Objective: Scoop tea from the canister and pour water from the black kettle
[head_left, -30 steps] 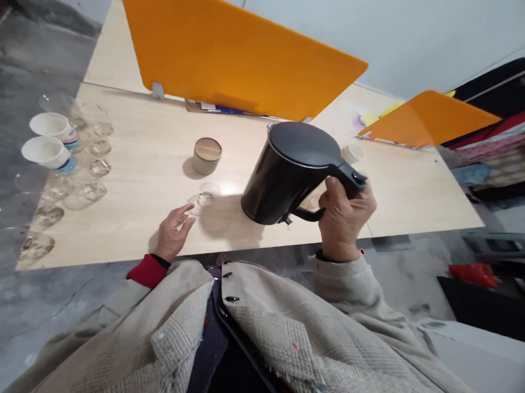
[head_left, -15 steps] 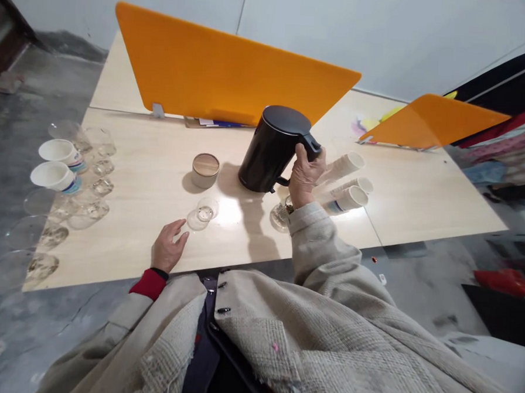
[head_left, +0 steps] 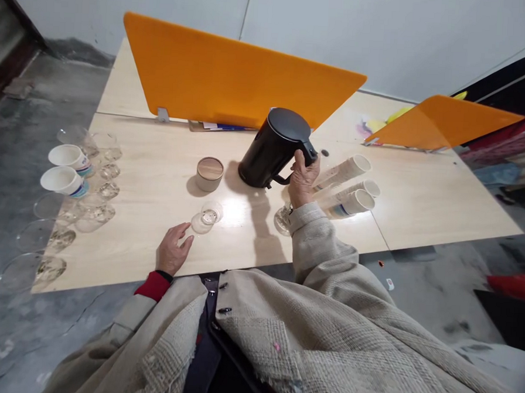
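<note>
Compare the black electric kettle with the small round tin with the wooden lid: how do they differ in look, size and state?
The black electric kettle is taller and dark; the small round tin with the wooden lid is low and pale. The kettle has a handle, gripped by the right hand; the tin has none and stands untouched. The left hand rests open by a clear glass cup. Both stand lidded on the wooden table.

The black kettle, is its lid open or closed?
Closed. The black kettle has its flat lid sitting flush on the rim, with no gap showing, while the right hand grips its handle.
</note>
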A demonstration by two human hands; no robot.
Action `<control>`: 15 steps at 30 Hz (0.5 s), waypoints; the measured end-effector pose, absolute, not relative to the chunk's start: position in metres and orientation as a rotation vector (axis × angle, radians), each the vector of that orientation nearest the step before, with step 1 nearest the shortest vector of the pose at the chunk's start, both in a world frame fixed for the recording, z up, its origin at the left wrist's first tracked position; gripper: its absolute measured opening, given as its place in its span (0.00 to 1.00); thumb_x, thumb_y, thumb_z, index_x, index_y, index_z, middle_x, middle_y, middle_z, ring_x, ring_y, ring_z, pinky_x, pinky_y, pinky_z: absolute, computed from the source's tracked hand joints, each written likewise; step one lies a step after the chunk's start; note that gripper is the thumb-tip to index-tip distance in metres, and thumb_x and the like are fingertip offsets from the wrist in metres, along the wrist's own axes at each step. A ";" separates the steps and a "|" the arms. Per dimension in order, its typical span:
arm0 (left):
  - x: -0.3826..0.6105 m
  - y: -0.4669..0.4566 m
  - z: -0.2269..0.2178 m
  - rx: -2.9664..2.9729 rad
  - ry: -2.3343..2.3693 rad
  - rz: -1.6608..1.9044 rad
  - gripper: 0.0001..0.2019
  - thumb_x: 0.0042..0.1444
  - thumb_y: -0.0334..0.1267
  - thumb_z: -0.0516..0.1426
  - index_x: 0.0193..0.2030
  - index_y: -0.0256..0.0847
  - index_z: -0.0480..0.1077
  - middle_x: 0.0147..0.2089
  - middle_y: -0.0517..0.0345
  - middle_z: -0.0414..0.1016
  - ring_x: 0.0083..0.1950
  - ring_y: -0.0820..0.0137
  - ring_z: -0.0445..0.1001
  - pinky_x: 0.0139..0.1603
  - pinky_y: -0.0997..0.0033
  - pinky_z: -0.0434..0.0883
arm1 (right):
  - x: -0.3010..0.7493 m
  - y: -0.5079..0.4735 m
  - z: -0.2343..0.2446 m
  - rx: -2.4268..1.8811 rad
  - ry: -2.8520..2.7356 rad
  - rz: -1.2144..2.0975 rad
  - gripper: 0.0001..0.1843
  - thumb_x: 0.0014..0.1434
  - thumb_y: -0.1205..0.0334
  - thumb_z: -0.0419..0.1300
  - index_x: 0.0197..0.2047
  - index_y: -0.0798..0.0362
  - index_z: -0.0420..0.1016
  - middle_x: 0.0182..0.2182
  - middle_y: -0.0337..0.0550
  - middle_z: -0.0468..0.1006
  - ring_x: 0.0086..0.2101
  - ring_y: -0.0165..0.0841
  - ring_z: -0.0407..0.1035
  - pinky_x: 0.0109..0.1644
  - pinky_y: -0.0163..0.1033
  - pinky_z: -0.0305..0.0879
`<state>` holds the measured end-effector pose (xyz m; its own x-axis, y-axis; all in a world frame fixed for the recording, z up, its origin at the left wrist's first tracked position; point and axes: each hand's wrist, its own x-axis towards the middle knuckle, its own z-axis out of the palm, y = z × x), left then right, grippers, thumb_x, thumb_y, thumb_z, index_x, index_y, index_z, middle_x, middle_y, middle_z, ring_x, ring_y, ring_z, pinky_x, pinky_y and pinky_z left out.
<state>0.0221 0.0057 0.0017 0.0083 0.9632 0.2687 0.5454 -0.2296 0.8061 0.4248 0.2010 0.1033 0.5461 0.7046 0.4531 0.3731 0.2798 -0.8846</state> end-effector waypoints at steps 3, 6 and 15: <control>0.022 0.006 0.004 1.811 1.544 1.120 0.18 0.68 0.46 0.59 0.60 0.42 0.78 0.58 0.45 0.84 0.55 0.60 0.84 0.57 0.55 0.86 | 0.426 0.197 0.099 -1.355 -1.002 0.257 0.24 0.66 0.34 0.62 0.42 0.46 0.64 0.32 0.30 0.64 0.32 0.28 0.64 0.41 0.38 0.70; 0.021 0.005 0.005 1.786 1.547 1.084 0.19 0.67 0.45 0.60 0.61 0.42 0.78 0.58 0.45 0.83 0.51 0.61 0.85 0.57 0.55 0.85 | 0.429 0.183 0.108 -1.478 -1.082 0.141 0.26 0.65 0.34 0.63 0.49 0.47 0.67 0.40 0.40 0.71 0.44 0.36 0.72 0.50 0.47 0.76; 0.021 0.016 0.003 1.576 1.403 1.099 0.32 0.65 0.48 0.62 0.73 0.39 0.67 0.74 0.39 0.72 0.70 0.55 0.77 0.68 0.49 0.80 | 0.346 0.049 0.077 -1.527 -1.640 0.323 0.43 0.71 0.36 0.59 0.78 0.50 0.57 0.70 0.62 0.69 0.69 0.52 0.67 0.72 0.67 0.66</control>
<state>0.0210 0.0163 0.0027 0.0331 0.9922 0.1198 0.3537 -0.1237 0.9271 0.3463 0.0494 0.0767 0.1065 0.9106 0.3993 0.6913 0.2208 -0.6880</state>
